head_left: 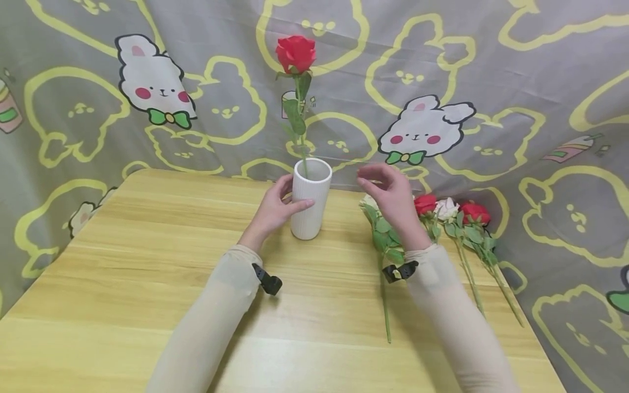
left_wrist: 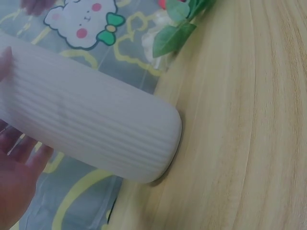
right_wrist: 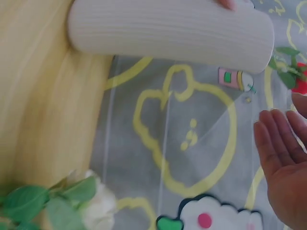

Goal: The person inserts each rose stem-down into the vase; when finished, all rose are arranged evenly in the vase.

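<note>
Here, the white, ribbed, ceramic-looking cylindrical vase (head_left: 312,210) stands upright, gripped by the left hand (head_left: 275,207) with curled fingers, at nine o'clock from the right hand (head_left: 390,194) (fingers relaxed, pinching nothing).

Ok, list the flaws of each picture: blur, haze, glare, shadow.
Head view: fairly clear, with pale sheen on the table and soft shadows along the sleeves; left wrist view: hazy, the vase washed out; right wrist view: also hazy, the white rose soft and lacking detail.
</note>
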`<action>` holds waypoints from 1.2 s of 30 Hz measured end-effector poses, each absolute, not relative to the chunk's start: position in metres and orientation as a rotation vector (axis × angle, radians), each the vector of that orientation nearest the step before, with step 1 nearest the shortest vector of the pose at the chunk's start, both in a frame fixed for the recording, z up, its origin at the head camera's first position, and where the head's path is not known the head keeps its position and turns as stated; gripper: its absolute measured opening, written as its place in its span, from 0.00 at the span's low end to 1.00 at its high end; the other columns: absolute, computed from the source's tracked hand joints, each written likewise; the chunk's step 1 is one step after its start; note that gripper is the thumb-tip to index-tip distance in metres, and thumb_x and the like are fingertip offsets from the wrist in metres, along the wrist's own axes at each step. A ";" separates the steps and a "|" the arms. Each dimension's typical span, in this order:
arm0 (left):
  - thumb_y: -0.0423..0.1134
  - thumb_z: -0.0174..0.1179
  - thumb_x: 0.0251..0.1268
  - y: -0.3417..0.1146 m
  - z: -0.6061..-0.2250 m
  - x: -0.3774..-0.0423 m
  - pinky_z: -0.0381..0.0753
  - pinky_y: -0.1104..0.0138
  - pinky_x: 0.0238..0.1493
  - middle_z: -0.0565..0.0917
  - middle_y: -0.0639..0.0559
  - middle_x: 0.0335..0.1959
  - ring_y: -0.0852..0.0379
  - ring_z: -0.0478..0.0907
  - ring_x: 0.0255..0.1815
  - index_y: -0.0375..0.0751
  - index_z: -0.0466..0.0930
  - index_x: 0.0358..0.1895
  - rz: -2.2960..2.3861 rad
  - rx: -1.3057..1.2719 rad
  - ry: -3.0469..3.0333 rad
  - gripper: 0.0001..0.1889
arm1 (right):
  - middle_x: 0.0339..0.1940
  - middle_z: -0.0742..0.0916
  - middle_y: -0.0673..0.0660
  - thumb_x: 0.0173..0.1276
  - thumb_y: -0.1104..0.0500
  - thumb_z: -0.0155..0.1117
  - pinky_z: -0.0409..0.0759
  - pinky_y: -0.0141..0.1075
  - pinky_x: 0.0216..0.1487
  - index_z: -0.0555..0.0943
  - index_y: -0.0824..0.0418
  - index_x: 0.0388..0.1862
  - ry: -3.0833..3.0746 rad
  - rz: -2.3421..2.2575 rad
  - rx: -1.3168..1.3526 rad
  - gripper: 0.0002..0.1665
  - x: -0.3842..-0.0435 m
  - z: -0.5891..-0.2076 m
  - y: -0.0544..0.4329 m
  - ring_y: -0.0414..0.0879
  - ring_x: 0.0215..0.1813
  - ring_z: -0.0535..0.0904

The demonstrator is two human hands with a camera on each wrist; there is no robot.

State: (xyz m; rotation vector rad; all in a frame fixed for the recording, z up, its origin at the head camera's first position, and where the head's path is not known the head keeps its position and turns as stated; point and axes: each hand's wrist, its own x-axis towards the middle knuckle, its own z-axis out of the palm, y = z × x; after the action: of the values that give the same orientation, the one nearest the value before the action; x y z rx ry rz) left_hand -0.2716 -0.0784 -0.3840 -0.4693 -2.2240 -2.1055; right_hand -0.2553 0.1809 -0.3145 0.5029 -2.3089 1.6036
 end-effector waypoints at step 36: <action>0.37 0.74 0.56 -0.082 -0.385 -0.272 0.68 0.61 0.68 0.69 0.45 0.69 0.51 0.65 0.70 0.40 0.64 0.71 -2.114 -0.461 -2.247 0.40 | 0.64 0.74 0.73 0.69 0.51 0.64 0.70 0.55 0.65 0.67 0.75 0.67 -3.114 1.090 0.064 0.38 -0.264 -0.400 0.253 0.66 0.63 0.71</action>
State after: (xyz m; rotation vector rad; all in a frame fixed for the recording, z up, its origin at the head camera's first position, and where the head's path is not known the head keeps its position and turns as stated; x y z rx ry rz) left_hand -0.2722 -0.0823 -0.3847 -0.4610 -2.2470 -2.1138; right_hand -0.2640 0.2526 -0.4003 0.0642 -3.1142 1.0903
